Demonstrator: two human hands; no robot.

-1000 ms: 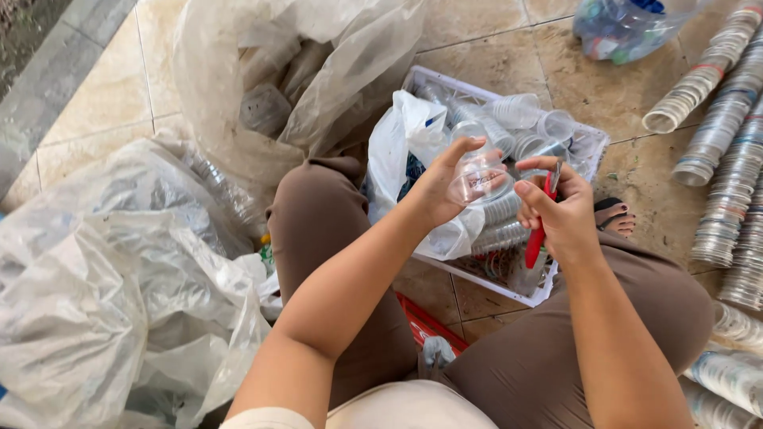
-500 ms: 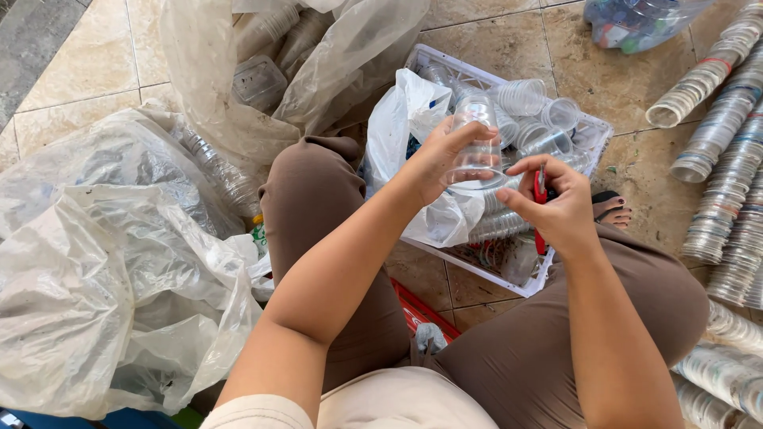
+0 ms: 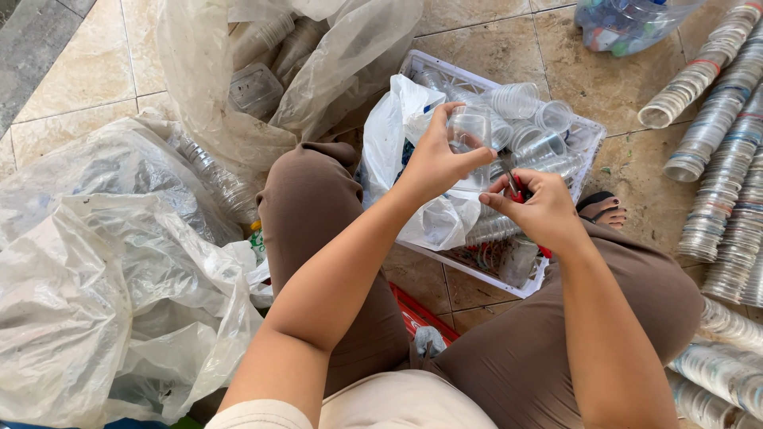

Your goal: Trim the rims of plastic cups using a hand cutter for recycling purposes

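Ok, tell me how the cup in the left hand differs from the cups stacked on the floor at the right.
The clear cup is single and held up by the left hand; the stacked cups are nested in long columns lying on the tile floor, untouched. Both look like clear plastic.

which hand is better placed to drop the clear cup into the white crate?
Left, probably. The left hand already grips the clear plastic cup directly above the white crate, while the right hand is occupied with a red-handled tool.
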